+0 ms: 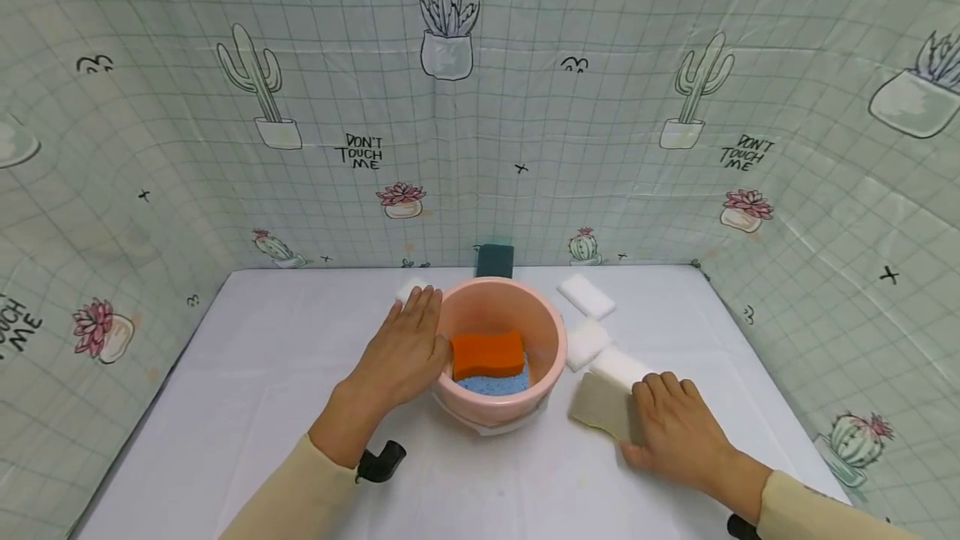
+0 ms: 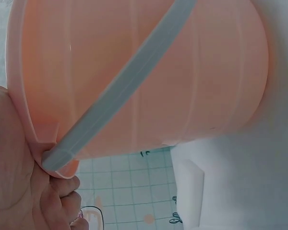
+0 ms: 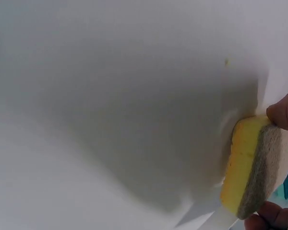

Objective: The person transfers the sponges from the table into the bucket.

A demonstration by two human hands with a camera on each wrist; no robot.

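A pink bucket [image 1: 551, 365] with a grey handle [image 2: 120, 91] stands mid-table. Inside it an orange sponge [image 1: 487, 354] lies over a blue sponge [image 1: 498, 384]. My left hand [image 1: 401, 348] rests against the bucket's left rim, fingers extended forward in the head view. To the right of the bucket, my right hand [image 1: 678, 432] pinches a yellow sponge [image 3: 242, 163] with a greyish scouring side between thumb and fingers. That sponge [image 1: 603, 408] is close to the tabletop, grey side up; whether it touches the table I cannot tell.
White sponge blocks [image 1: 587, 297] lie to the right of the bucket, one of them [image 1: 621, 367] next to the held sponge. Another white block [image 1: 411, 288] shows beyond my left fingertips. A dark green block [image 1: 495, 261] stands behind the bucket, near the patterned curtain [image 1: 480, 132].
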